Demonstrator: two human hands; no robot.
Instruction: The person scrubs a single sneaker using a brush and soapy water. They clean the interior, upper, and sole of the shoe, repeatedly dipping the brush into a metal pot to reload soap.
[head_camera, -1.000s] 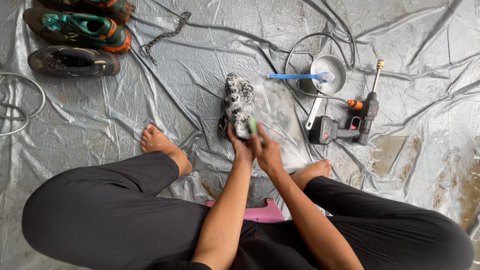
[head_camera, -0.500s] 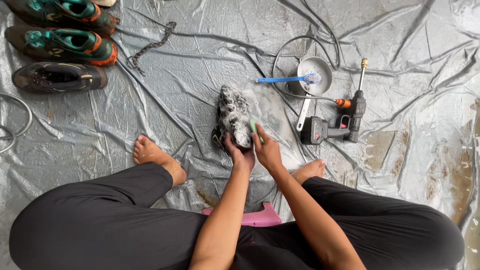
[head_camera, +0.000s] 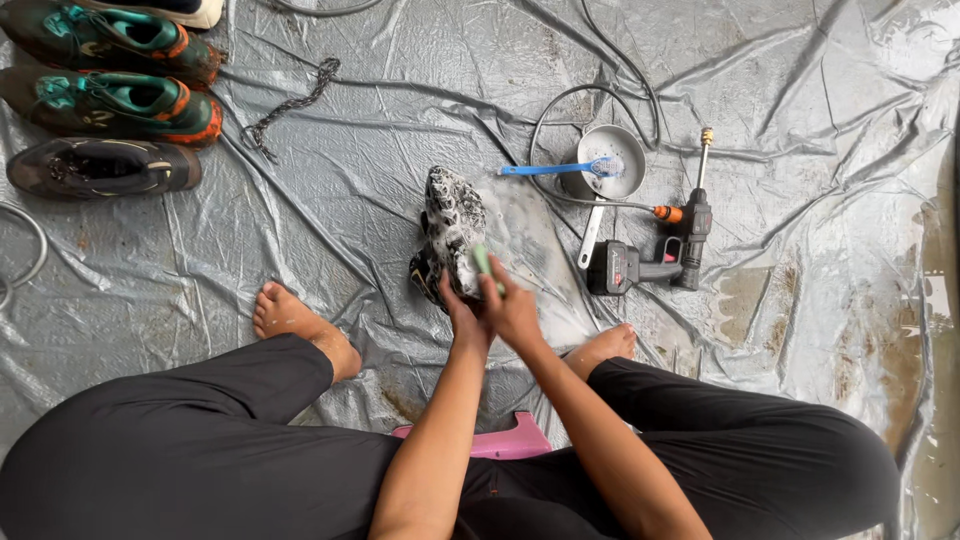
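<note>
A crinkled grey plastic tarpaulin (head_camera: 380, 120) covers the whole floor, wet and rust-stained towards its right side. One dark, foam-covered shoe (head_camera: 452, 225) lies at the centre of the sheet, just ahead of the seated person's two bare feet.

The left hand (head_camera: 462, 312) grips the near end of the foamy shoe from below, fingers closed on it. The right hand (head_camera: 512, 310) is closed on one small green brush (head_camera: 483, 262), pressed against the shoe's near side. The two hands touch each other.

Count of other items, placed relative to the foamy shoe:
- Three shoes well apart to the upper left: two teal-and-orange trainers (head_camera: 110, 70) and one dark grey shoe (head_camera: 100, 168) below them; the edge of a white one is cut off at the top.
- One dark lace (head_camera: 290, 105) up and left.
- One round metal pan with a long handle (head_camera: 612, 165) just right, with one blue toothbrush (head_camera: 560, 169) laid across it.
- One black cordless spray gun with a brass nozzle (head_camera: 655, 255) right of the pan, with a thin hose looping past the pan.
- One pink plastic stool (head_camera: 500, 440) below, between the legs.

Open tarpaulin lies left of the shoe and beyond it; the right is crowded by tools.
</note>
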